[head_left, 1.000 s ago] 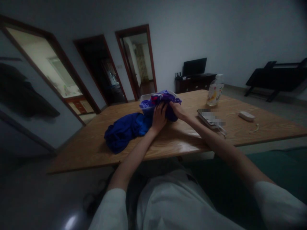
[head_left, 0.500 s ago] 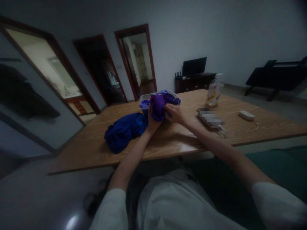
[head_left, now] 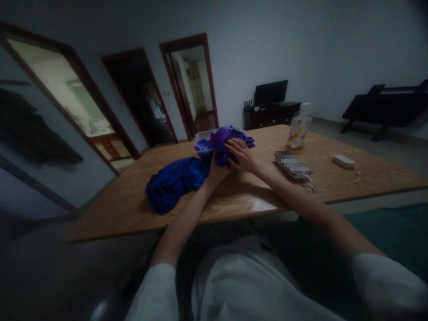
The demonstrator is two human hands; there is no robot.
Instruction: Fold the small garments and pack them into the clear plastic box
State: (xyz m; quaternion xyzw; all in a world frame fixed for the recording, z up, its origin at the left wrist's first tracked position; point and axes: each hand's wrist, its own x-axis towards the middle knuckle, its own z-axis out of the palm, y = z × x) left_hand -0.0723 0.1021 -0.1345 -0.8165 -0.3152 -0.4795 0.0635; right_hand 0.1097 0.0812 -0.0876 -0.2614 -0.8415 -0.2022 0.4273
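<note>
A bunched purple cloth [head_left: 220, 143] is between my two hands, just in front of a pale plastic container [head_left: 202, 135]. My left hand [head_left: 218, 171] is closed round its lower left side; the fingers are partly hidden behind it. My right hand [head_left: 241, 156] lies over the cloth's right side, with its fingers bent onto the fabric. Lighter violet fabric [head_left: 203, 145] fills the container and spills over its edge. A dark blue cloth [head_left: 170, 183] lies crumpled on the table, left of my left forearm.
On the wooden table [head_left: 120, 205] a clear pump bottle [head_left: 298, 129] stands at the back right. A blurred-out phone-like object [head_left: 293, 165] with a cord and a white oblong device [head_left: 343, 161] lie nearer. A green seat [head_left: 384, 232] is at the lower right.
My right hand has shifted from pinching the purple cloth's edge to lying across it. The cloth is now more crumpled and less rounded. My left hand still holds it.
</note>
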